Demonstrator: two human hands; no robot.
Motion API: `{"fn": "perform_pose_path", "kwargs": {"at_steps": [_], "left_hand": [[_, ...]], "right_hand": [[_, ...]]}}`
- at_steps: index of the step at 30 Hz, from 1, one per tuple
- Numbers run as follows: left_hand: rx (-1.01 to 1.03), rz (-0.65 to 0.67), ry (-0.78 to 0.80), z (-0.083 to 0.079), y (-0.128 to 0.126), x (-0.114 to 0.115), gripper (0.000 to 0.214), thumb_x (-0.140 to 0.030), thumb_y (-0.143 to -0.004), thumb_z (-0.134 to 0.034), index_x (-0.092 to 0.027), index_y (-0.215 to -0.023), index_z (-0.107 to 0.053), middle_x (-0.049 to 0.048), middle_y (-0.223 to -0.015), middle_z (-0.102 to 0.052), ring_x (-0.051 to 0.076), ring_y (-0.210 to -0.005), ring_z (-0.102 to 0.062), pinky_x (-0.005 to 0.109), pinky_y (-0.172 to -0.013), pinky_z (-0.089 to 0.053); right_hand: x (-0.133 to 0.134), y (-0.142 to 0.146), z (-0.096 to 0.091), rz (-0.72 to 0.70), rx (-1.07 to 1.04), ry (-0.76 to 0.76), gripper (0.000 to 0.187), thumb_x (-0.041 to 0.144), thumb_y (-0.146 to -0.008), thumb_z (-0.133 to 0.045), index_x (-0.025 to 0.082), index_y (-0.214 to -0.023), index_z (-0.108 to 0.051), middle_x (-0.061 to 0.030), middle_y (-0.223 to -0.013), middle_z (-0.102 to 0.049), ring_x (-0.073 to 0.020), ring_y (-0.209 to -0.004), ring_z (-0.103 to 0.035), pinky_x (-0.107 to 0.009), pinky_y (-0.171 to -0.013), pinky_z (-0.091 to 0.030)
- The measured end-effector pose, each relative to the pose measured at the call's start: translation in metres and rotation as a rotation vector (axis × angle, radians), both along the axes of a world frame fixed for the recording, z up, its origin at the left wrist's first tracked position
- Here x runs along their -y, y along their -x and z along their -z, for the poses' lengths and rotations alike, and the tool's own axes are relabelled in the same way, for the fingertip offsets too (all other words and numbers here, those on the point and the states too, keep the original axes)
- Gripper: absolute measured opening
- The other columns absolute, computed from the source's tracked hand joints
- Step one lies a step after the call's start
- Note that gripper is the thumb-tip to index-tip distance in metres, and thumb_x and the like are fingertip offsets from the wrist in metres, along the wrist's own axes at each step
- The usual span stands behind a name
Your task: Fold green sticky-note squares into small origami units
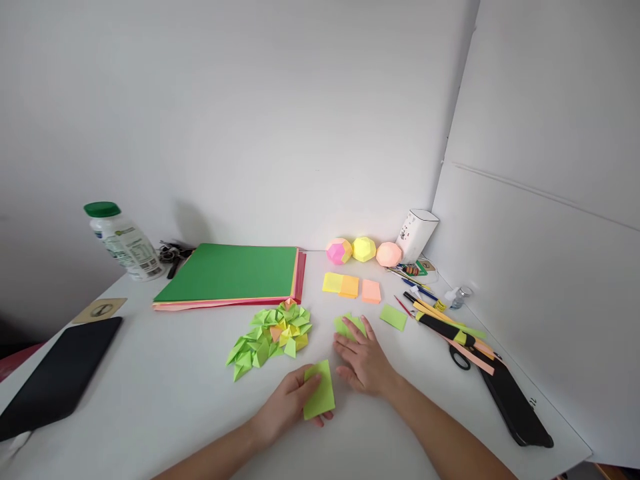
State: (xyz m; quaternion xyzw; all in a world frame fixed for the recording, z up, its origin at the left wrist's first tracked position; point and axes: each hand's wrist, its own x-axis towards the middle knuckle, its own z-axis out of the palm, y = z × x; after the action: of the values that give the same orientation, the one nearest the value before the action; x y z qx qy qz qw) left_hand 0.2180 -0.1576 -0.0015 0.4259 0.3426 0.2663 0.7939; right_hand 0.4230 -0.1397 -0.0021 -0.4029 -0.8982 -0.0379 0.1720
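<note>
My left hand [295,400] grips a green sticky note [320,392] between thumb and fingers, just above the white table. Fingers spread, my right hand [364,357] lies over another piece of green paper [345,325] on the table and partly covers it. Whether that piece is one sheet or several, I cannot tell. To the left is a heap of folded paper pieces [260,337], mostly green with some yellow and orange. One green note [393,317] lies flat to the right of my right hand.
Behind are sticky-note pads [341,285], several paper balls [364,249] and a green-topped paper stack [230,273]. A bottle [127,247] and black tablet [60,373] stand and lie left. Scissors [459,358], paper strips, pens and a black phone [517,400] lie right, near the wall.
</note>
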Motion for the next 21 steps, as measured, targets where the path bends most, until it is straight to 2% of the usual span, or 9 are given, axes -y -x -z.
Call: {"fn": "perform_pose_path", "kwargs": {"at_steps": [9, 12, 17, 21], "left_hand": [[0.036, 0.050, 0.032, 0.000, 0.003, -0.007, 0.042, -0.055, -0.073, -0.058, -0.015, -0.082, -0.047, 0.0063, -0.069, -0.066, 0.024, -0.065, -0.067, 0.032, -0.054, -0.050], [0.054, 0.067, 0.024, 0.001, 0.005, -0.007, 0.041, -0.054, -0.074, -0.057, -0.015, -0.082, -0.047, 0.0071, -0.070, -0.066, 0.024, -0.065, -0.067, 0.033, -0.054, -0.050], [0.079, 0.095, 0.018, 0.001, 0.007, -0.009, 0.039, -0.052, -0.077, -0.056, -0.014, -0.086, -0.050, 0.0082, -0.072, -0.066, 0.024, -0.067, -0.067, 0.034, -0.057, -0.051], [0.085, 0.103, 0.036, 0.001, 0.008, -0.011, 0.040, -0.052, -0.076, -0.057, -0.014, -0.087, -0.050, 0.0085, -0.073, -0.066, 0.024, -0.068, -0.067, 0.034, -0.057, -0.051]], "right_hand": [[-0.002, -0.021, -0.009, 0.061, -0.060, -0.013, 0.027, 0.025, -0.089, -0.042, 0.016, -0.106, -0.061, -0.0080, -0.109, -0.064, -0.0299, -0.131, -0.027, -0.058, -0.107, -0.014], [-0.001, -0.018, -0.011, 0.040, -0.019, -0.001, 0.030, 0.028, -0.089, -0.043, 0.014, -0.111, -0.059, -0.0095, -0.115, -0.061, -0.0299, -0.132, -0.024, -0.057, -0.107, -0.015], [0.000, -0.007, -0.009, -0.092, 0.078, 0.055, 0.046, 0.042, -0.088, -0.045, 0.015, -0.125, -0.049, -0.0093, -0.131, -0.050, -0.0294, -0.136, -0.014, -0.059, -0.107, -0.014], [0.001, -0.004, -0.004, -0.045, 0.051, 0.040, 0.043, 0.040, -0.089, -0.043, 0.015, -0.123, -0.051, -0.0079, -0.130, -0.051, -0.0281, -0.136, -0.014, -0.057, -0.108, -0.013]]}}
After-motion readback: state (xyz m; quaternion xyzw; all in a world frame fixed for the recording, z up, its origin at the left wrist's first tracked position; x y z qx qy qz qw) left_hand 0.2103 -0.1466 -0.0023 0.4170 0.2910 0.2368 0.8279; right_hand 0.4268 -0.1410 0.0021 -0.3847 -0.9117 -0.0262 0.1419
